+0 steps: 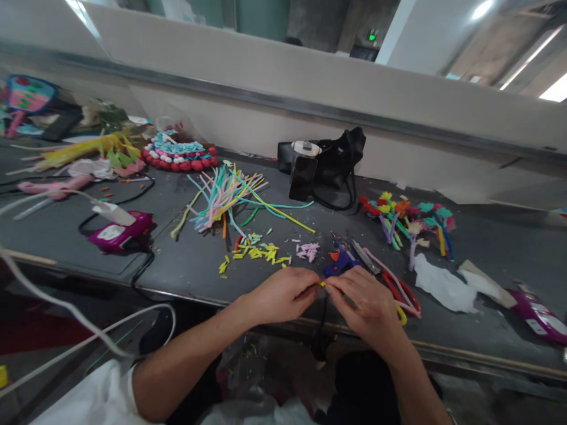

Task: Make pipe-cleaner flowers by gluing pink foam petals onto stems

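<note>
My left hand (pixel 287 295) and my right hand (pixel 365 301) meet at the table's front edge. Their fingertips pinch a short yellow piece (pixel 322 284) between them, apparently pipe cleaner; most of it is hidden. Just beyond the fingers lies a blue glue gun (pixel 339 262), partly covered by my right hand. Red-handled scissors (pixel 401 286) and a bent pink pipe cleaner (pixel 410 295) lie beside that hand. Beyond my left hand are cut yellow bits (pixel 268 254) and a small heap of lilac bits (pixel 308 251).
Long pipe cleaners (pixel 221 198) are piled behind the bits. Colourful pipe-cleaner flowers (pixel 411 215) and white tissue (pixel 443 286) lie right. A black bag (pixel 341 159) stands against the partition. Left are a purple power strip (pixel 121 231), a pink glue gun (pixel 53 188) and a white cable (pixel 66 304).
</note>
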